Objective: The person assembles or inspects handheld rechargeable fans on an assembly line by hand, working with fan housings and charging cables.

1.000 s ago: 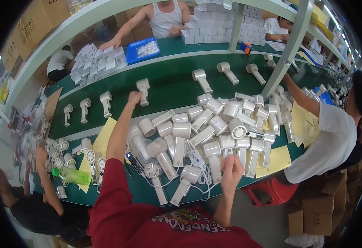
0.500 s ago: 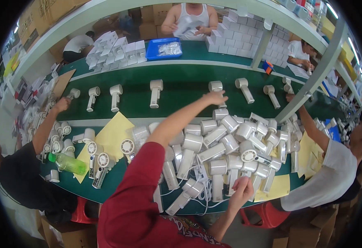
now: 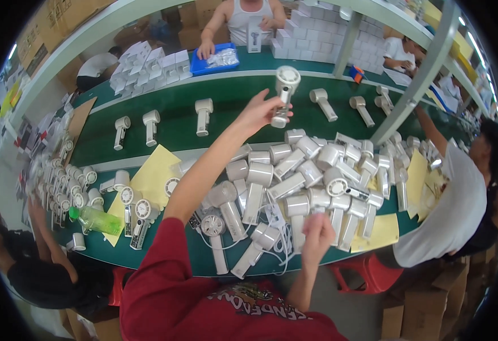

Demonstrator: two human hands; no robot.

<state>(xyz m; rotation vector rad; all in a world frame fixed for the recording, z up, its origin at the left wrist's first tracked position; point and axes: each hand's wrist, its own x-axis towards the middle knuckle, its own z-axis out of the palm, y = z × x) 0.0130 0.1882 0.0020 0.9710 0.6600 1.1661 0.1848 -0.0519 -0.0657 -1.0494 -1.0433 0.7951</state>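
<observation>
My left hand (image 3: 261, 111) is raised over the green belt, closed around the handle of a white handheld fan (image 3: 286, 85). That fan stands nearly upright, its round grille on top. My right hand (image 3: 318, 232) is curled closed at the near edge of a heap of handheld fans (image 3: 311, 170); whatever may be in it is hidden. Beside this hand lies a white power strip with cables (image 3: 276, 219). One fan (image 3: 213, 225) with its grille facing up lies near my left upper arm.
More fans (image 3: 203, 116) lie spaced along the green conveyor belt (image 3: 175, 139). A green bottle (image 3: 96, 220) lies left on yellow paper (image 3: 153, 170). A slanted metal post (image 3: 425, 74) rises at right. Co-workers sit on both sides; another stands opposite beside a blue tray (image 3: 195, 68) and white boxes.
My left hand has lifted the fan off the belt and tilted it upright. My right hand has shifted slightly left and up. The person opposite now reaches into the blue tray.
</observation>
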